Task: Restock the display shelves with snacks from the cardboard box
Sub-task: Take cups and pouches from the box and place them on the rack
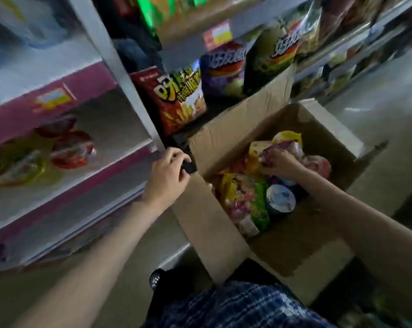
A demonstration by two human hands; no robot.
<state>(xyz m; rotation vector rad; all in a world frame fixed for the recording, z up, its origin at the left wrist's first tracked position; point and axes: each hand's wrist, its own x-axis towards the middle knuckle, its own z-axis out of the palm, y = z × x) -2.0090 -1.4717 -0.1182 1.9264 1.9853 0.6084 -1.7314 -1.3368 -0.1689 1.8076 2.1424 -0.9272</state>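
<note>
The display shelves (86,55) are standing left, blurred price tags unreadable. The cardboard box (226,235) is sitting open beside them, holding snacks. The red fries bag (176,100) is showing unreadable yellow lettering. The left hand (168,175) is hovering, fingers loosely curled, holding nothing. The right hand (279,163) is gripping a purple packet (284,146) inside.

Dim, soft picture — indoor light, low contrast.
Shelves (65,143) at left smear with motion blur; wide-angle bending tilts the edges; the cardboard box (226,233) interior sits in shadow — floor glare upper right.
</note>
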